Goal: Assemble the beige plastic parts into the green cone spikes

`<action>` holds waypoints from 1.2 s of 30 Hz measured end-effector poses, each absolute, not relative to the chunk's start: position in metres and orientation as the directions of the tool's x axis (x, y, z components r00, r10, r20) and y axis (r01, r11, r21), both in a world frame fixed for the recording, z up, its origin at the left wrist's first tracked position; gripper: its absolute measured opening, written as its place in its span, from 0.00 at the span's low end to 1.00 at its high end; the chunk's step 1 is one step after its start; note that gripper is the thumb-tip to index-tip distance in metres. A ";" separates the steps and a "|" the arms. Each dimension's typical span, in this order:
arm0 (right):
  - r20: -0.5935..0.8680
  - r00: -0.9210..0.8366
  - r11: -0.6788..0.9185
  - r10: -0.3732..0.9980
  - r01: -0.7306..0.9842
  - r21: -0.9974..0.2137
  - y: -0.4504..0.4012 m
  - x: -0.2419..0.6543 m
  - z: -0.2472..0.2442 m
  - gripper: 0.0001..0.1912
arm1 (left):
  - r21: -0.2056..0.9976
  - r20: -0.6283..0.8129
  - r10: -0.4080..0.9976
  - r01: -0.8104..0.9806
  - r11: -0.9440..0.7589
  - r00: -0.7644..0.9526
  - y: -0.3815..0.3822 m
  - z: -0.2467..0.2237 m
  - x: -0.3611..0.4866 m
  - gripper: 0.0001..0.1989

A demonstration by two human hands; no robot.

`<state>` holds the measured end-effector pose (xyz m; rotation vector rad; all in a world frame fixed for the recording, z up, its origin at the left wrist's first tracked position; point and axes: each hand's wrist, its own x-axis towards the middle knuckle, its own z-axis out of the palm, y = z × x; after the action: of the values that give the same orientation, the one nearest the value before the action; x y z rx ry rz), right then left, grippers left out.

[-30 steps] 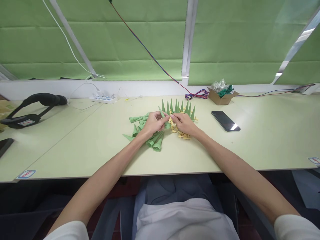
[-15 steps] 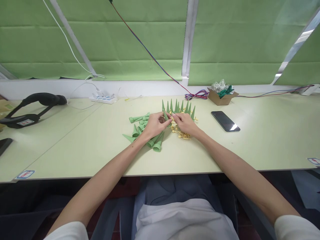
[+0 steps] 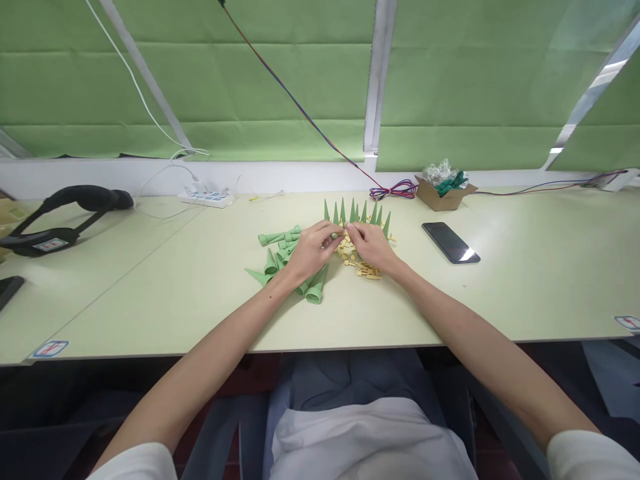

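My left hand [image 3: 314,247] is closed around a green cone, of which only a small part shows between the fingers. My right hand [image 3: 371,244] meets it at the fingertips, pinched on something too small to make out. Behind both hands stands a row of upright green cones [image 3: 363,212]. Small yellow pieces [image 3: 367,269] lie in a heap beneath and between the hands. Several loose green cones [image 3: 315,293] are spread left of the heap, partly covered by my left hand and forearm.
A black phone [image 3: 451,243] lies to the right. Behind it are a cardboard box [image 3: 445,197] with plastic and green material, and a coiled cable [image 3: 395,191]. A power strip [image 3: 207,198] and a black headset [image 3: 75,217] are on the left.
The green cone in my left hand has turned from upright to lying mostly hidden in the fingers. My left hand has rotated slightly; my right hand has barely moved.
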<state>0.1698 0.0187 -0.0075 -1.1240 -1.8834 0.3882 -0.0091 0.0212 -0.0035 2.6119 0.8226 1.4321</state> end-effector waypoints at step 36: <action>0.531 -0.240 0.558 0.812 0.582 -0.591 0.021 0.169 -0.010 0.25 | 0.311 0.780 0.479 0.416 -0.855 0.402 0.022 -0.010 -0.008 0.09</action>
<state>0.1694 0.0209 -0.0103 -1.1263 -1.9418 0.3416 -0.0079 0.0217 -0.0097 2.5739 0.8226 1.4680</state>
